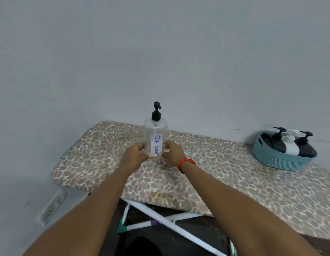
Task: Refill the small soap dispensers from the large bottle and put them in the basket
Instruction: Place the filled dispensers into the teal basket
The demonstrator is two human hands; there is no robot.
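A large clear bottle [156, 133] with a black pump and a white "DISH SOAP" label stands upright on the leopard-print board [216, 178]. My left hand [135, 154] grips its lower left side and my right hand [173, 154] grips its lower right side, thumbs at the front near the base. The bottle looks nearly empty. At the far right sits a teal basket [278, 159] holding three small dispensers: two black ones [275, 143] [304, 146] with a white one [289, 145] between them.
The board stands against a plain grey wall, its rounded end at the left. White crossed legs [160, 217] show below its near edge. A wall socket [51, 207] is low on the left.
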